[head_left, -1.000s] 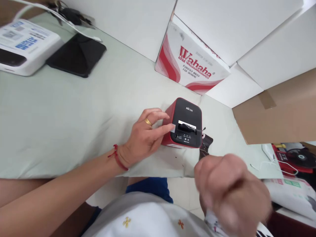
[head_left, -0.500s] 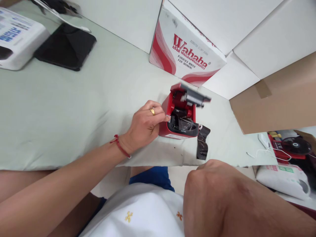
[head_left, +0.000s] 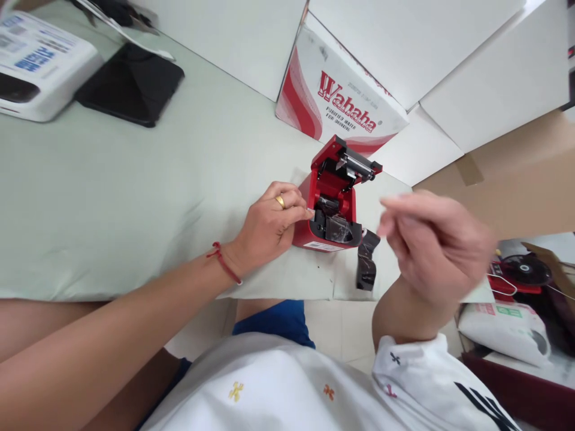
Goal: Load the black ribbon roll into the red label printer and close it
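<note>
A small red printer, which looks like a label printer, stands on the table with its lid raised. Inside it sits a dark ribbon or film with a shiny, creased surface. My left hand, with a gold ring, grips the printer's left side, fingertips at the rim of the opening. To the printer's right, my right hand is in the air, blurred, its fingers curled and drawn together; whether anything is in them I cannot make out. A crinkled dark strip lies beside the printer.
Behind the printer stands a Wahaha water carton among white boxes. A brown carton is at the right. At the far left lie a black phone-like slab and a white device. A white bag sits low right.
My right hand has come up from below the table edge to the right of the printer. The lid, blurred before, now stands sharp and still. My left hand keeps its place on the printer.
</note>
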Available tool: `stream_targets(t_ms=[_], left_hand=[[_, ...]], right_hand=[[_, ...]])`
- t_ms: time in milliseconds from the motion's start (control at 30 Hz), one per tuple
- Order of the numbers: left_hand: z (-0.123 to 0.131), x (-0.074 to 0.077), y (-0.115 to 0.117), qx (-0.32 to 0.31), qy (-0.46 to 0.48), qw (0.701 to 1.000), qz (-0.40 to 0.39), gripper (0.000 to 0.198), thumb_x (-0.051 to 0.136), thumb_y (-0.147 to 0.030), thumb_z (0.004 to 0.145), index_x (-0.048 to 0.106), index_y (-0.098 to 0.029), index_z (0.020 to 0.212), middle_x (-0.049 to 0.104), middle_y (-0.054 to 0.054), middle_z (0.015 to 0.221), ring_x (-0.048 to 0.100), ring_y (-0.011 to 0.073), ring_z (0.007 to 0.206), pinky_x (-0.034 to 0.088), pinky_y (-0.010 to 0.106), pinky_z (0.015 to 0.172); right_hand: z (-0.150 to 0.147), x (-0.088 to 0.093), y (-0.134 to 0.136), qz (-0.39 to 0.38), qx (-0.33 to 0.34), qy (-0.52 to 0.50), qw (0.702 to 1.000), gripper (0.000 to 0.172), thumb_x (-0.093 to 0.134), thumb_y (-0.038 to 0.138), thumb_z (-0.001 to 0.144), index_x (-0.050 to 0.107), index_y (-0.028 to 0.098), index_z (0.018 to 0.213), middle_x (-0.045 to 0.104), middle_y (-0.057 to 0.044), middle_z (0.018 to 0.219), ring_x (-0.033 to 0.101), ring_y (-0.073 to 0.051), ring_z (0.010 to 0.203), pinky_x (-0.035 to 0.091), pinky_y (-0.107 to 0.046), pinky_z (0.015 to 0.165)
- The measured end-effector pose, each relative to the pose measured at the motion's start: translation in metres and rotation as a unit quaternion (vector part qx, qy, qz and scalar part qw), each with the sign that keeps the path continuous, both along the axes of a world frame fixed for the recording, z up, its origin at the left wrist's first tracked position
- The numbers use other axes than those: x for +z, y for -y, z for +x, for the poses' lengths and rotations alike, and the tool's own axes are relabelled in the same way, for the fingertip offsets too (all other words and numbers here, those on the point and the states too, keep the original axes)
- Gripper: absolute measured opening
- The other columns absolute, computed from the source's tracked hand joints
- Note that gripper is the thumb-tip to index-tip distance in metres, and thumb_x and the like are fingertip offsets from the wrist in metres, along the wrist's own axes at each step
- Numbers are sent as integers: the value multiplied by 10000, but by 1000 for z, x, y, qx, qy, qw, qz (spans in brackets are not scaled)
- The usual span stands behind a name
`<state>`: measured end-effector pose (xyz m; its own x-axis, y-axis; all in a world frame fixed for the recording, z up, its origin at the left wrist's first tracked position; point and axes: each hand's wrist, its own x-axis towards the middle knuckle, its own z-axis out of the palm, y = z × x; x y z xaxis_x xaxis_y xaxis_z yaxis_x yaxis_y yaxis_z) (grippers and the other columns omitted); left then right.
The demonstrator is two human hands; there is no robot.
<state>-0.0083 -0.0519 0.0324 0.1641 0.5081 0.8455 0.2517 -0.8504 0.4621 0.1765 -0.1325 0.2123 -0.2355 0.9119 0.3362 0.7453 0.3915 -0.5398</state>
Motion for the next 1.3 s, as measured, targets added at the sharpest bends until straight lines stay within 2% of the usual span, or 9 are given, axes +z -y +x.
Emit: stream_targets(t_ms=[67,167,300,500,733,900,1000,1167,1300], left_hand=[[0,0,1,3,-3,1000,5,362,504,50,909,708,-225,1029,737,17,962,629,205,1039,579,387,912],[0,-1,2,8,-9,1000,5,367,491,45,923,703,-227,1047,736,17,974,638,201,1055,580,384,921],[0,-2,4,9,-21,1000,-3,342,476,12,959,701,-218,1074,719,26,957,649,203,1054,589,377,907],[1,-4,7,13,-43,999,-17,326,467,-30,973,710,-209,1095,694,46,943,642,218,1037,598,384,892],[-1,-5,12,8,-69,997,-16,475,471,0,905,668,-198,1289,707,83,1021,637,253,1089,607,417,921],[0,-8,14,12,-81,996,-26,493,466,7,880,603,-158,1324,689,93,1047,625,250,1020,604,399,880],[1,-9,13,17,-90,994,-51,490,459,-18,884,565,-158,1342,680,80,1006,609,249,930,585,395,818],[1,-11,11,32,-83,994,-63,484,462,-22,870,576,-181,1312,672,78,1035,607,260,969,568,411,846],[0,-11,10,45,-63,995,-56,430,474,-5,863,607,-197,1224,659,80,1057,600,256,1000,564,406,867]], right_hand=[[8,-14,-30,11,0,46,999,287,534,277,1056,794,279,1176,793,-11,934,720,-164,807,582,-333,752],[13,-32,-67,-101,24,250,963,309,552,218,1019,788,240,1216,819,-51,1139,746,-227,999,552,-375,900],[3,-45,-98,-172,11,426,888,345,540,186,988,771,230,1242,813,-111,1129,733,-298,1021,494,-371,821],[-9,-53,-123,-206,10,497,843,302,626,173,930,757,203,1200,798,-155,1140,716,-292,989,466,-332,742],[24,-26,-83,-150,-7,327,933,366,634,227,939,710,213,1297,776,-98,1169,682,-219,863,504,-341,794],[97,7,-39,-182,-104,199,957,488,611,493,985,667,245,1401,651,0,706,537,-173,579,442,-321,596],[123,-9,-34,-238,-109,224,939,465,595,450,968,699,199,1345,750,-65,867,647,-210,694,501,-336,644],[118,-66,-44,-313,-22,222,923,403,552,233,923,739,205,1279,778,-108,1269,725,-255,1097,554,-372,957],[125,-84,-46,-290,-100,190,933,484,541,255,953,680,198,1413,752,-111,1364,732,-220,1016,565,-367,952]])
